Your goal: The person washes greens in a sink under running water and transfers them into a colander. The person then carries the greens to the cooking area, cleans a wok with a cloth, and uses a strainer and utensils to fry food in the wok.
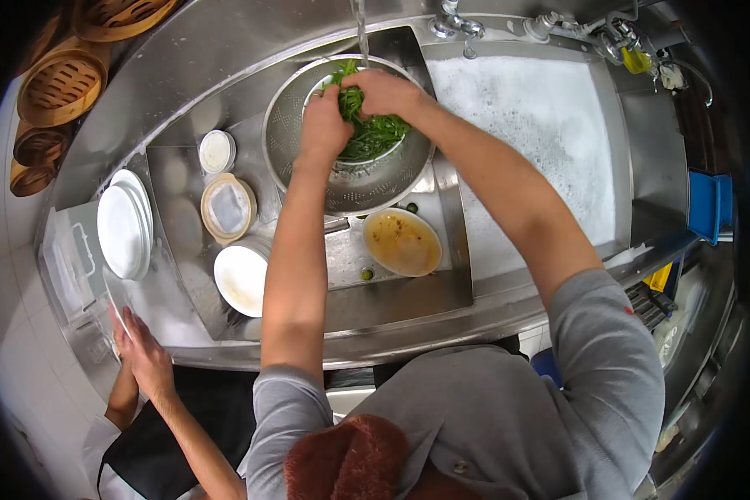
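Long green leafy vegetables (379,137) lie bunched in a pale bowl inside a large perforated metal colander (287,158). My left hand (323,127) grips the near left part of the bunch, fingers curled around the leaves. From the right, my right hand (383,92) closes on the upper part of the same greens, its fingertips partly hidden among them. A stream of water (361,33) falls from above, just behind my hands. An oval dish (402,242) with brownish liquid sits below the colander in the sink.
White foam (525,133) fills the right basin, beneath a faucet (457,25). Stacked white plates (123,229), small bowls (227,207) and another white dish stack (240,281) stand left. A co-worker's hands (146,354) hold a plate at lower left. Bamboo steamers (62,83) hang upper left.
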The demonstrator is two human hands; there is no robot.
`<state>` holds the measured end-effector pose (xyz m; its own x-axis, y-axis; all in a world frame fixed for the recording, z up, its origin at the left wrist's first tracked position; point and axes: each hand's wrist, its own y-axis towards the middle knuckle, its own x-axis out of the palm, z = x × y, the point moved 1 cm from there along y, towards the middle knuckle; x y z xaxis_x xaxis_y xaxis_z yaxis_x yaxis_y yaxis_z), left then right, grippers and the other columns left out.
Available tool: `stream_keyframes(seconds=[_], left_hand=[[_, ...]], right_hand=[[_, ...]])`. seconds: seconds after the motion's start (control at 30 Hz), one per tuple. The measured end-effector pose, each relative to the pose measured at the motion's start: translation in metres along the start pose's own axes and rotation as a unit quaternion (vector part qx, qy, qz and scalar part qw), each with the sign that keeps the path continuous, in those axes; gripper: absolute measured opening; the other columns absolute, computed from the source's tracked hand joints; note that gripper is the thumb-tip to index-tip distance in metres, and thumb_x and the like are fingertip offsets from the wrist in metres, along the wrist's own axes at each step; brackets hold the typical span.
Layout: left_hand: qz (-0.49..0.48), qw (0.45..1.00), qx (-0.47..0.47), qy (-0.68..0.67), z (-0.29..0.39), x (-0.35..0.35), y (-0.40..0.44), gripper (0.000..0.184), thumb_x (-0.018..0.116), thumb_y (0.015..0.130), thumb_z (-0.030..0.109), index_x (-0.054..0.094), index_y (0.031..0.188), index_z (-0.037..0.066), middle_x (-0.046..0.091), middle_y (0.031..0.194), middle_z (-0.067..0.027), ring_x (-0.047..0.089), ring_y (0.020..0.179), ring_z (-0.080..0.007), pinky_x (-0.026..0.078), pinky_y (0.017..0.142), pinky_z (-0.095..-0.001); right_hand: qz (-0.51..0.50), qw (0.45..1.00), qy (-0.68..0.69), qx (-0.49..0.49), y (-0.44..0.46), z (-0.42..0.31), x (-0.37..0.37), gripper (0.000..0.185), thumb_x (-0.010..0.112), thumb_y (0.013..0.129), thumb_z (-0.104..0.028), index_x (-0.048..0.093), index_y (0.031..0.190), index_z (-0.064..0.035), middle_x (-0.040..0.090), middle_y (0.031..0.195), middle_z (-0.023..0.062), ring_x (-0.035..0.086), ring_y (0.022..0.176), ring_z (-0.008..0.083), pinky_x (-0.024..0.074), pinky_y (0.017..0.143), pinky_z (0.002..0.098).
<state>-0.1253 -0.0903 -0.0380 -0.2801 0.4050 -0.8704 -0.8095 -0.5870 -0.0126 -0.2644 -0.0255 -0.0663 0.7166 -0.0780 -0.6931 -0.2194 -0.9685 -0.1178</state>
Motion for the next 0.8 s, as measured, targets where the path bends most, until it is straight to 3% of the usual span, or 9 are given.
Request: stream_keyframes(seconds=[0.17, 0.37, 0.43, 0.47, 0.57, 0.63, 0.67, 0.73, 0.8], left_hand=[[0.032, 0.995, 0.032, -0.084, 0.026, -0.056, -0.003, 0.049, 0.072, 0.065, 0.000, 0.059, 0.112, 0.000, 0.062, 0.107, -0.0218, 0.059, 0.101, -0.0377, 0.049, 0.086, -0.0410], [-0.110, 0.993, 0.007, -0.031, 0.026, -0.073, -0.006, 0.060, 0.078, 0.062, 0.011, 0.058, 0.118, 0.001, 0.064, 0.109, -0.0185, 0.061, 0.106, -0.0300, 0.048, 0.091, -0.0384], [-0.229, 0.973, -0.005, 0.037, 0.001, -0.034, -0.002, 0.077, 0.081, 0.060, 0.015, 0.048, 0.129, 0.004, 0.055, 0.123, -0.0243, 0.057, 0.111, -0.0352, 0.047, 0.094, -0.0394], [-0.228, 0.973, -0.006, 0.037, -0.003, -0.010, -0.006, 0.077, 0.081, 0.060, 0.015, 0.048, 0.129, 0.004, 0.055, 0.123, -0.0243, 0.057, 0.111, -0.0352, 0.047, 0.094, -0.0394], [-0.122, 0.982, -0.062, 0.128, -0.003, 0.043, -0.012, 0.091, 0.081, 0.059, 0.014, 0.035, 0.137, 0.008, 0.042, 0.132, -0.0323, 0.055, 0.110, -0.0435, 0.048, 0.094, -0.0417], [-0.089, 0.987, -0.062, 0.116, 0.001, 0.042, -0.010, 0.091, 0.076, 0.065, 0.009, 0.023, 0.139, 0.007, 0.037, 0.129, -0.0378, 0.058, 0.101, -0.0458, 0.051, 0.087, -0.0437], [-0.082, 0.992, -0.069, 0.071, -0.003, 0.037, -0.010, 0.076, 0.075, 0.065, 0.006, 0.037, 0.131, 0.006, 0.046, 0.120, -0.0317, 0.058, 0.100, -0.0435, 0.050, 0.088, -0.0449], [-0.065, 0.995, -0.057, 0.045, -0.004, 0.023, -0.009, 0.075, 0.076, 0.064, 0.005, 0.041, 0.130, 0.006, 0.049, 0.119, -0.0310, 0.057, 0.102, -0.0443, 0.050, 0.088, -0.0451], [-0.025, 0.999, -0.047, -0.012, 0.000, 0.003, -0.012, 0.062, 0.075, 0.064, 0.005, 0.053, 0.122, 0.005, 0.060, 0.108, -0.0262, 0.058, 0.102, -0.0420, 0.049, 0.087, -0.0443]], right_hand=[[-0.058, 0.998, 0.029, 0.004, -0.016, -0.046, -0.060, 0.055, 0.079, 0.063, -0.011, 0.062, 0.115, -0.0057, 0.067, 0.103, 0.0146, 0.064, 0.096, 0.0277, 0.0494, 0.084, 0.0356], [-0.143, 0.988, 0.063, -0.013, -0.018, -0.033, -0.061, 0.064, 0.081, 0.062, -0.016, 0.058, 0.121, -0.0076, 0.065, 0.107, 0.0159, 0.062, 0.100, 0.0252, 0.0479, 0.087, 0.0338], [-0.142, 0.988, -0.057, 0.022, -0.017, -0.014, -0.037, 0.081, 0.083, 0.059, -0.020, 0.049, 0.131, -0.0115, 0.059, 0.119, 0.0186, 0.061, 0.103, 0.0279, 0.0479, 0.089, 0.0357], [-0.159, 0.981, -0.098, 0.057, -0.017, -0.016, -0.025, 0.086, 0.082, 0.060, -0.019, 0.042, 0.135, -0.0138, 0.053, 0.125, 0.0208, 0.059, 0.107, 0.0326, 0.0478, 0.090, 0.0398], [-0.110, 0.976, -0.122, 0.143, -0.022, -0.025, 0.018, 0.078, 0.076, 0.063, -0.012, 0.041, 0.133, -0.0141, 0.052, 0.123, 0.0226, 0.057, 0.109, 0.0367, 0.0476, 0.090, 0.0429], [-0.057, 0.986, -0.106, 0.119, -0.016, -0.019, 0.025, 0.069, 0.070, 0.065, -0.006, 0.045, 0.128, -0.0137, 0.056, 0.115, 0.0237, 0.057, 0.108, 0.0381, 0.0482, 0.088, 0.0435], [-0.039, 0.988, -0.088, 0.117, -0.015, -0.014, 0.027, 0.066, 0.069, 0.064, -0.005, 0.048, 0.126, -0.0128, 0.058, 0.111, 0.0231, 0.058, 0.106, 0.0370, 0.0488, 0.087, 0.0422], [-0.019, 0.991, -0.071, 0.114, -0.010, -0.011, 0.015, 0.062, 0.069, 0.064, -0.004, 0.052, 0.124, -0.0119, 0.061, 0.107, 0.0226, 0.060, 0.103, 0.0359, 0.0494, 0.086, 0.0410], [-0.024, 0.999, -0.041, 0.004, -0.006, -0.012, -0.001, 0.051, 0.069, 0.064, -0.005, 0.060, 0.114, -0.0083, 0.065, 0.099, 0.0200, 0.063, 0.098, 0.0337, 0.0498, 0.085, 0.0386]])
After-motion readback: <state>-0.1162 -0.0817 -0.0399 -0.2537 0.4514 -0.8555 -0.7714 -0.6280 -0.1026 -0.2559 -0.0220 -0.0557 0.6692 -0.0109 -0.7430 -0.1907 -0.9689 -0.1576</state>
